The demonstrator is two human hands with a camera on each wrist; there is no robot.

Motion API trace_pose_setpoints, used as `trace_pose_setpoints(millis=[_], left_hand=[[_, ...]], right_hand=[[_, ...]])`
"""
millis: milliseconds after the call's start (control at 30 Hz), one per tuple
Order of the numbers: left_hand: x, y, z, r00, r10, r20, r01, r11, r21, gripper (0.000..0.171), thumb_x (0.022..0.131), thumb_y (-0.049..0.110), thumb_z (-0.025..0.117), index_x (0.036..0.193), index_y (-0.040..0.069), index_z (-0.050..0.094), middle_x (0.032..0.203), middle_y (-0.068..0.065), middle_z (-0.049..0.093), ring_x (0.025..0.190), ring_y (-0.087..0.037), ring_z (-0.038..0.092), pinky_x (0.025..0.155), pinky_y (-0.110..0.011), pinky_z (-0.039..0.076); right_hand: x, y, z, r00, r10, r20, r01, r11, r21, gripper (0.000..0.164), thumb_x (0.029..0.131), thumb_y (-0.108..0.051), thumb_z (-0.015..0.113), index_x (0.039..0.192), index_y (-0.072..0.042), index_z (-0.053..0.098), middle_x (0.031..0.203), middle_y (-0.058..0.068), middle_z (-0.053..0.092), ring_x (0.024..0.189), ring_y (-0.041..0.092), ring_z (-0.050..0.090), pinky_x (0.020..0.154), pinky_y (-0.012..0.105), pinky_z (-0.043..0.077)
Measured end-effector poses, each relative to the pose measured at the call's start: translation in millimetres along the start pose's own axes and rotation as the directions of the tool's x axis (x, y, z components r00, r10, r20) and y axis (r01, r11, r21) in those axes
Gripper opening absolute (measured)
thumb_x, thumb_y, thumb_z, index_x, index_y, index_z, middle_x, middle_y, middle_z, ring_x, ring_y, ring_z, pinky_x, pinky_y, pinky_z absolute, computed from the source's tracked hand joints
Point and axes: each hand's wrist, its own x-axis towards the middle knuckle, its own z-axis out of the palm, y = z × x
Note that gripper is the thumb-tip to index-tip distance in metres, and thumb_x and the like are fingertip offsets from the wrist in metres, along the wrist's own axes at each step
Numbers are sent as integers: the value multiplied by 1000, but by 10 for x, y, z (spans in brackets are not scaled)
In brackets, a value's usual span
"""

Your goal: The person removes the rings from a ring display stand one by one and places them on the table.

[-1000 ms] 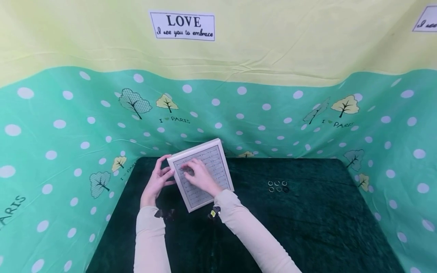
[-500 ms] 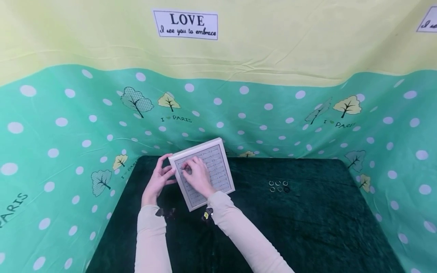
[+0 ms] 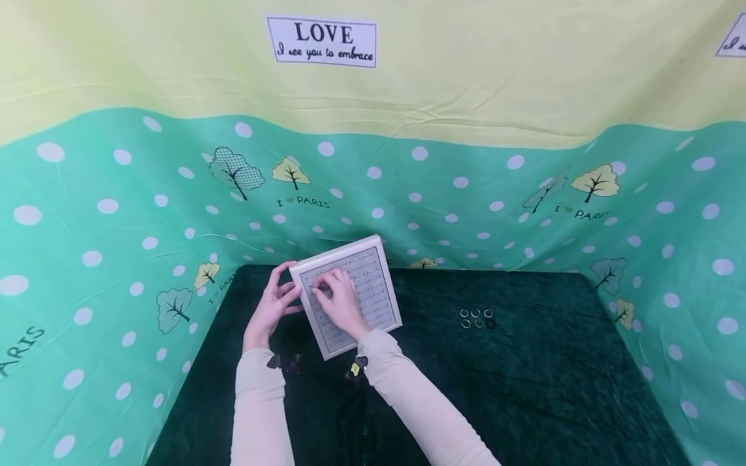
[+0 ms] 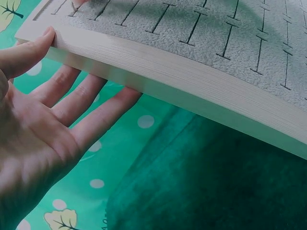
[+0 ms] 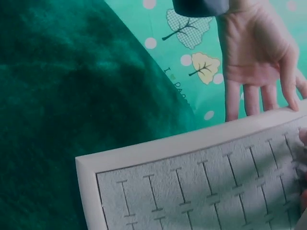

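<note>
My left hand (image 3: 269,315) grips the pale-framed ring tray (image 3: 381,277) at its upper left edge. In the left wrist view, the thumb (image 4: 36,51) lies on the frame's top and the other fingers go underneath. The tray is tilted and turned, its grey fuzzy pad (image 5: 192,191) cut with rows of short slots. Over the pad's upper left, my right hand (image 3: 340,301) pinches a small ring between thumb and fingertips, close to a slot in the end row. The ring is mostly hidden by the fingers.
Several rings (image 3: 476,314) lie in two short rows on the dark green velvet table (image 3: 524,388), right of the tray. One is black, the others silvery. A green and yellow printed curtain (image 3: 454,181) hangs round the back and sides.
My right hand has shifted slightly, its wrist swinging left, with the fingertips still at the same end of the pad. The left hand keeps its grip on the tray.
</note>
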Motion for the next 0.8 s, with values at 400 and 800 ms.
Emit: trace_pose_setpoints(millis=[400, 800], left_hand=[[-6, -1, 15, 1000, 3, -1, -3, 1000, 0, 56, 100, 5, 50, 147, 13, 21, 139, -33, 40, 123, -48, 43, 90, -65, 40], [92, -216, -57, 1000, 9, -20, -8, 1000, 22, 57, 100, 10, 52, 148, 21, 23, 136, -29, 45, 120, -41, 49, 89, -63, 42]], right_hand=[[-58, 87, -65, 999, -7, 39, -1, 979, 205, 6, 88, -6, 70, 92, -9, 66, 100, 1, 59, 100, 16, 50, 91, 31, 39], [-267, 113, -205, 992, 119, 28, -120, 900, 420, 5, 89, -3, 68, 94, -3, 67, 91, 8, 59, 82, 18, 55, 73, 37, 48]])
